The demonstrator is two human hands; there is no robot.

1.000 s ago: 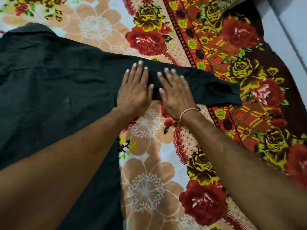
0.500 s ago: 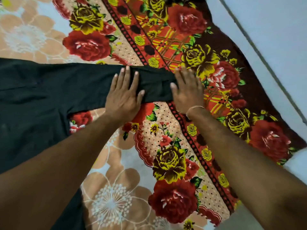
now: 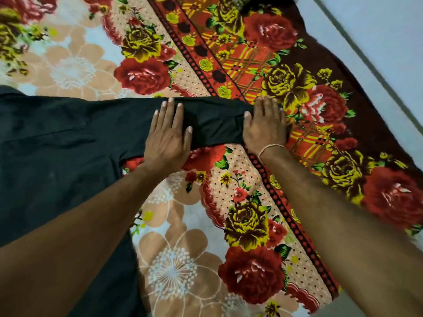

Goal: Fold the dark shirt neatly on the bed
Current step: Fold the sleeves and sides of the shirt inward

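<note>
lay spread flat on the bed [image 3: 229,202], the shirt [image 3: 57,145], body to the left, one sleeve [image 3: 210,120] stretched out rightward over the floral blanket. nowhere folded yet as far as could be seen; collar and far side ran out of view at the left edge, so could not tell how those parts sat.

pressed flat on the sleeve's middle, the left hand [image 3: 168,140], fingers [image 3: 170,110] straight and slightly spread, gripping nothing. rested at the sleeve's end, the right hand [image 3: 265,124], palm down, fingers extended and close together, covering the cuff; could not tell whether any cloth was pinched beneath, though nothing looked curled. thin bracelet [image 3: 271,148] at that wrist.

judged as an early stage: sleeve smoothed and pulled straight, a preparation and not a fold. looked fairly free of creases between the two hands, with a mild ridge near the cuff.

left to do, by this reckoning: bring the sleeve in across the body, do likewise with the other sleeve, turn the sides inward, then double the length up into a tidy packet. most of the work remained ahead.

beyond the blanket's dark border, pale floor [image 3: 389,42] at upper right.
</note>
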